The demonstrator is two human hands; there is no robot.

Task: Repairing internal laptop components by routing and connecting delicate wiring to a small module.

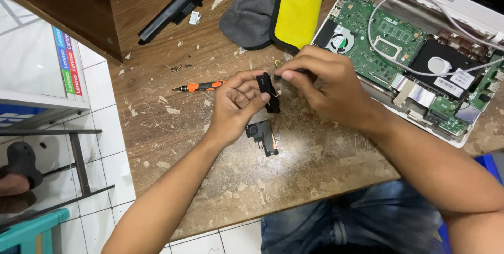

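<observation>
My left hand (237, 102) holds a small black laptop speaker module (267, 91) upright between thumb and fingers above the worn wooden table (315, 165). My right hand (323, 83) pinches the top of the same module, where thin wires leave it. A second black speaker module (263, 135) hangs just below, close to my left palm. An opened white laptop (415, 44) lies at the right with its green circuit board and fan exposed.
An orange and black screwdriver (202, 86) lies left of my hands. A grey and yellow cloth (283, 7) and a long black battery (176, 4) lie farther back. Small screws (178, 67) sit near the screwdriver. The table edge runs along the left, above tiled floor.
</observation>
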